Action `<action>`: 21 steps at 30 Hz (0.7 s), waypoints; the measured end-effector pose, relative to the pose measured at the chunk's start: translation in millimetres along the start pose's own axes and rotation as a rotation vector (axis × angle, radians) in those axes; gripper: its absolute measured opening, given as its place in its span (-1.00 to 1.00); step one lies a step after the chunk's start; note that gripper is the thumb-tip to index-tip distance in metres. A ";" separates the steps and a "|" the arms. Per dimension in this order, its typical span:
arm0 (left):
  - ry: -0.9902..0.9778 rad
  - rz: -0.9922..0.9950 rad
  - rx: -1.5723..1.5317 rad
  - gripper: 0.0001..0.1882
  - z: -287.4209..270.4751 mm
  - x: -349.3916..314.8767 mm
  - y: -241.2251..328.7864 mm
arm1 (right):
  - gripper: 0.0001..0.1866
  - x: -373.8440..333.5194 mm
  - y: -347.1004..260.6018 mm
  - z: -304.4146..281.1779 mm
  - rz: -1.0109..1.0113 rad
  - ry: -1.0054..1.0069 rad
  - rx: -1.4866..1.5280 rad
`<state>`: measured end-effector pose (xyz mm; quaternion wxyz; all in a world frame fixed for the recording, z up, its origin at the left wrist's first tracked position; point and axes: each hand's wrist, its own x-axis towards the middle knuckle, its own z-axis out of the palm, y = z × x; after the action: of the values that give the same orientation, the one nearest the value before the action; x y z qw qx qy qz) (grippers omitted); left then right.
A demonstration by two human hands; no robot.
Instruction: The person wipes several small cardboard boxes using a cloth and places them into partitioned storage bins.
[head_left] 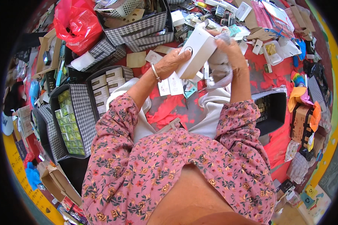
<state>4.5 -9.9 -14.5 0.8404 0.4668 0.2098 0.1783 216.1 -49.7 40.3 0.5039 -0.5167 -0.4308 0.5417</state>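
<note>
A white rectangular box (198,50) with a small dark round mark is held up at a slant in front of me. My left hand (172,63), with a bracelet at the wrist, grips its left side, thumb on the face by the round mark. At the box's right side, my right hand (232,52) is closed on a crumpled grey cloth (219,67), which hangs below the fingers. Some of those fingers are hidden behind cloth and box. Under the box lie white printed cards (175,84) and a teal-and-white packet (190,88).
Houndstooth bins stand at left, one (83,112) with small green boxes (68,127), beside white cartons (100,93). A red plastic bag (77,28) sits far left. Small packages (221,17) pile up at the back. A black bin (268,114) stands right, near a brown carton (301,120).
</note>
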 end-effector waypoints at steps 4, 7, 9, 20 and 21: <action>0.109 -0.015 0.194 -0.37 6.7 0.7 7.3 | -0.76 11.5 -15.0 -17.7 -0.207 0.274 0.063; 0.033 -0.062 0.308 -0.36 7.6 2.9 -2.2 | -0.79 13.1 -24.9 -1.1 -0.387 0.090 -0.309; -0.012 -0.131 0.218 -0.36 13.7 -2.9 3.3 | -0.78 20.4 -4.6 3.7 -0.314 0.051 -0.283; 0.233 0.000 0.167 -0.46 14.3 10.2 -10.9 | -0.80 15.9 -10.8 27.5 -0.569 0.505 -0.455; 0.235 -0.077 0.034 -0.48 13.2 10.9 -12.2 | -0.81 12.9 -10.9 44.0 -0.598 0.464 -0.556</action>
<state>21.9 -19.9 -20.7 0.8084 0.4484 0.3274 0.1956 174.0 -33.3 53.7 0.5633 -0.5928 -0.5656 0.1068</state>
